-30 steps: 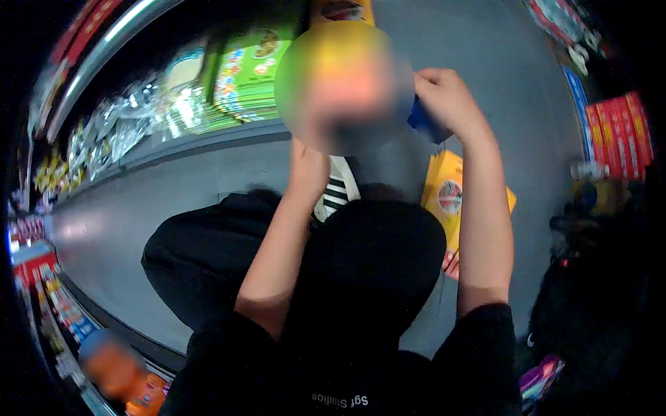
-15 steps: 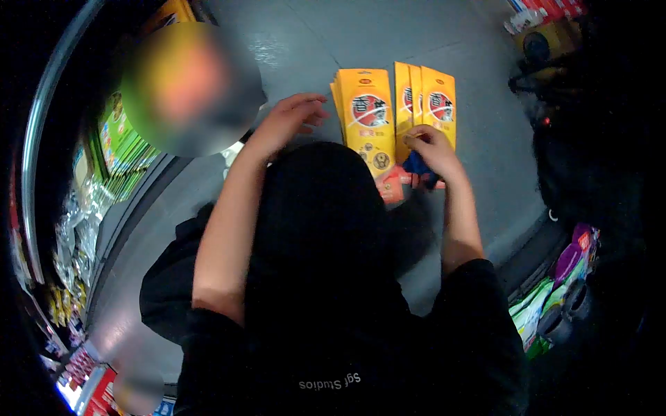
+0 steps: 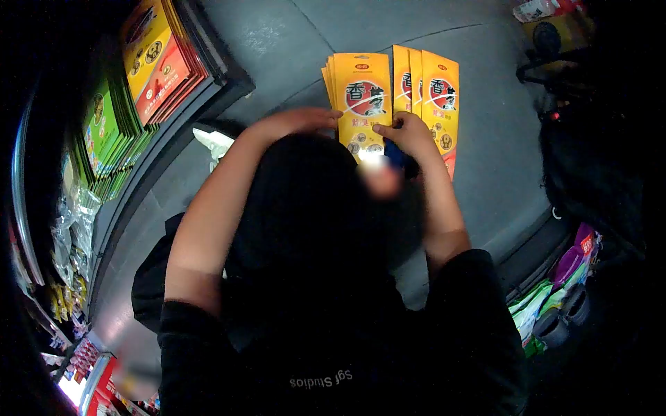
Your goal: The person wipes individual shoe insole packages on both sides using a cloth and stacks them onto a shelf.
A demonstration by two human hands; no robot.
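Observation:
Yellow packets [image 3: 368,76] with a red circle and black characters lie in a fanned pile on the grey floor. More of them, yellow packets [image 3: 440,69] overlapping side by side, lie just to the right. My left hand [image 3: 298,121] reaches to the left edge of the left pile, fingers stretched out and fingertips at the packets. Across from it, my right hand [image 3: 411,133] pinches the right edge of this pile, a fingertip on the top packet. Something dark blue [image 3: 395,154] shows beneath the right hand; its kind is unclear. The piles' lower ends are partly hidden or blurred.
A low shelf at left holds yellow-and-red packets [image 3: 163,66] and green packets [image 3: 107,135] in rows. Clear plastic bags [image 3: 73,225] hang below them. Green and purple packages [image 3: 565,277] line the right side. A white object [image 3: 214,144] lies near my left forearm.
My left hand has come right to the left pile's edge. My right hand has shifted left from the right-hand packets onto the left pile. The view has moved, showing more of the left shelf.

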